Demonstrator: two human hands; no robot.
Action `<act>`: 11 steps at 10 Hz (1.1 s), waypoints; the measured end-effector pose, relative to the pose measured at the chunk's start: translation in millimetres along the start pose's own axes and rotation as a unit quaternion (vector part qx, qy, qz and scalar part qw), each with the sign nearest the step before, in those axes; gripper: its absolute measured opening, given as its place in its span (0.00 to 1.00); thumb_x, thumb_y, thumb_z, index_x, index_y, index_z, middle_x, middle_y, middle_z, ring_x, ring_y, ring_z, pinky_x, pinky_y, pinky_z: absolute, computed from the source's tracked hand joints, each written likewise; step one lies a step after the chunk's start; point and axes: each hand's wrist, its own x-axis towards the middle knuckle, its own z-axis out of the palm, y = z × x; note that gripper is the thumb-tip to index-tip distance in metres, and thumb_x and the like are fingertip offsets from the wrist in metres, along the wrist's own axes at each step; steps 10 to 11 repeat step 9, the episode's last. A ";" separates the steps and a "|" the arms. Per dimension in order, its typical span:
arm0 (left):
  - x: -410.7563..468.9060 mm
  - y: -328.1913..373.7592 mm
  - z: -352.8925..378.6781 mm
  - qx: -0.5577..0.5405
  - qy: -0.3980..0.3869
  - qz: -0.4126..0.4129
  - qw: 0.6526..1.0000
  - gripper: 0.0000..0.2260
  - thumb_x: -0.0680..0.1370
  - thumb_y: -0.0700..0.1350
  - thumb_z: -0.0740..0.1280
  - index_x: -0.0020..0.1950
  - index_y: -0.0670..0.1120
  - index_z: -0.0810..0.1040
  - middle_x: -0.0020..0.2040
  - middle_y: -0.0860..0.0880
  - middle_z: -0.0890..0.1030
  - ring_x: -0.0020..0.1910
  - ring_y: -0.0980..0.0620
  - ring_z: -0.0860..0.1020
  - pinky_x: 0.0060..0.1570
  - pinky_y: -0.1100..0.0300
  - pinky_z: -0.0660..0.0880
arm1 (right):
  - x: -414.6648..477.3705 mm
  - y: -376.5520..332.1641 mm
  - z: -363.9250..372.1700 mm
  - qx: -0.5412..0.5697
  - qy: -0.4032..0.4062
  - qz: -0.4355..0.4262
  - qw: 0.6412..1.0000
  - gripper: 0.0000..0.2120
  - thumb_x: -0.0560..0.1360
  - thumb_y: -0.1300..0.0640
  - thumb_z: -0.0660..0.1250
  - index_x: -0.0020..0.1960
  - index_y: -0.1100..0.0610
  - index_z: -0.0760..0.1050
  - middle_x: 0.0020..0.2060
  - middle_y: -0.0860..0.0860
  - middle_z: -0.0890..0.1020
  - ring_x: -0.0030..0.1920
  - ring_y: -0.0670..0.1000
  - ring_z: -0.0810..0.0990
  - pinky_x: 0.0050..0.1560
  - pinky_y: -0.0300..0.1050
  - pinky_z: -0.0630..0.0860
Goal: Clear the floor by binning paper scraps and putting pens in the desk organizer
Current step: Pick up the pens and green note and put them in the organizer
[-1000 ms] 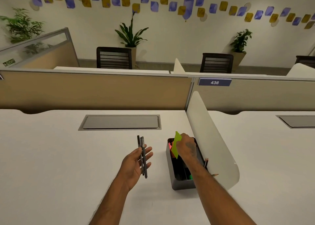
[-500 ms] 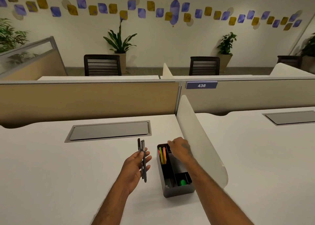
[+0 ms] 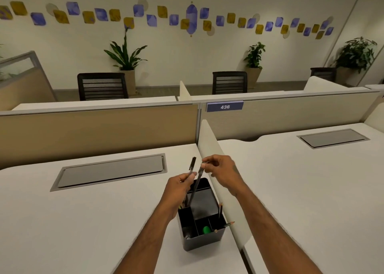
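A dark desk organizer (image 3: 204, 241) stands on the white desk (image 3: 83, 221) beside the curved white divider (image 3: 216, 155). My left hand (image 3: 178, 187) hovers over its left side, gripping a dark pen (image 3: 191, 166) that points up and away. My right hand (image 3: 221, 169) pinches the top end of a second dark pen (image 3: 196, 187), whose lower end dips into the organizer's large compartment. Pencils (image 3: 220, 210) stick out of a right compartment, and a green object (image 3: 206, 229) lies in a front one.
A grey cable hatch (image 3: 112, 171) is set into the desk to the left. A beige partition (image 3: 93, 130) with a "436" label (image 3: 224, 106) runs behind. A second desk (image 3: 311, 180) lies right of the divider. Black chairs (image 3: 102, 86) and potted plants stand beyond.
My right hand left the organizer after dropping the green paper in and took the top of one pen. My left hand moved right, over the organizer, and now keeps one pen.
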 end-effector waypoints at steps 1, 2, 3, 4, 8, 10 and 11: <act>16.7 4.7 1.0 0.036 0.041 0.033 0.998 0.11 0.78 0.48 0.69 0.59 0.50 0.82 0.53 0.57 0.83 0.54 0.64 0.77 0.53 0.66 0.70 | 8.5 4.6 -9.6 -0.053 0.107 -0.002 0.993 0.06 0.73 0.56 0.73 0.49 0.55 0.82 0.38 0.47 0.84 0.39 0.45 0.82 0.41 0.34 0.75; 29.6 5.5 1.5 0.092 0.093 0.067 0.989 0.09 0.75 0.46 0.72 0.55 0.49 0.84 0.49 0.56 0.84 0.50 0.62 0.80 0.51 0.67 0.73 | 13.7 12.2 -6.9 -0.115 0.143 -0.001 0.983 0.07 0.73 0.57 0.72 0.50 0.57 0.81 0.40 0.47 0.82 0.40 0.46 0.80 0.42 0.33 0.72; 40.1 -1.2 3.7 0.132 0.109 0.094 0.981 0.07 0.74 0.43 0.73 0.51 0.48 0.85 0.46 0.54 0.85 0.47 0.61 0.81 0.53 0.63 0.76 | 17.0 21.6 2.9 -0.143 0.144 0.018 0.979 0.06 0.74 0.58 0.71 0.50 0.58 0.81 0.43 0.52 0.84 0.41 0.49 0.80 0.46 0.38 0.74; 45.9 -18.8 7.5 0.192 0.092 0.100 0.972 0.07 0.73 0.42 0.74 0.50 0.47 0.86 0.47 0.52 0.86 0.46 0.59 0.82 0.55 0.62 0.77 | 20.1 34.6 13.4 -0.188 0.127 0.047 0.973 0.06 0.75 0.59 0.69 0.51 0.58 0.81 0.46 0.54 0.84 0.42 0.51 0.80 0.45 0.37 0.73; 51.6 -58.1 3.0 0.312 -0.003 0.037 0.949 0.23 0.71 0.38 0.75 0.65 0.44 0.78 0.59 0.46 0.82 0.52 0.48 0.82 0.51 0.52 0.81 | 25.3 62.8 25.7 -0.261 0.077 0.150 0.950 0.11 0.74 0.63 0.67 0.57 0.61 0.78 0.55 0.59 0.81 0.52 0.58 0.81 0.50 0.43 0.76; 42.0 -54.4 -15.6 0.282 0.024 0.066 0.957 0.26 0.69 0.36 0.76 0.67 0.44 0.76 0.61 0.47 0.81 0.57 0.54 0.79 0.59 0.59 0.76 | 19.8 48.9 21.3 -0.218 0.124 0.125 0.960 0.14 0.77 0.63 0.63 0.61 0.61 0.76 0.57 0.59 0.81 0.50 0.56 0.82 0.51 0.44 0.77; 42.0 -54.4 -15.6 0.282 0.024 0.066 0.957 0.26 0.69 0.36 0.76 0.67 0.44 0.76 0.61 0.47 0.81 0.57 0.54 0.79 0.59 0.59 0.76 | 19.8 48.9 21.3 -0.218 0.124 0.125 0.960 0.14 0.77 0.63 0.63 0.61 0.61 0.76 0.57 0.59 0.81 0.50 0.56 0.82 0.51 0.44 0.77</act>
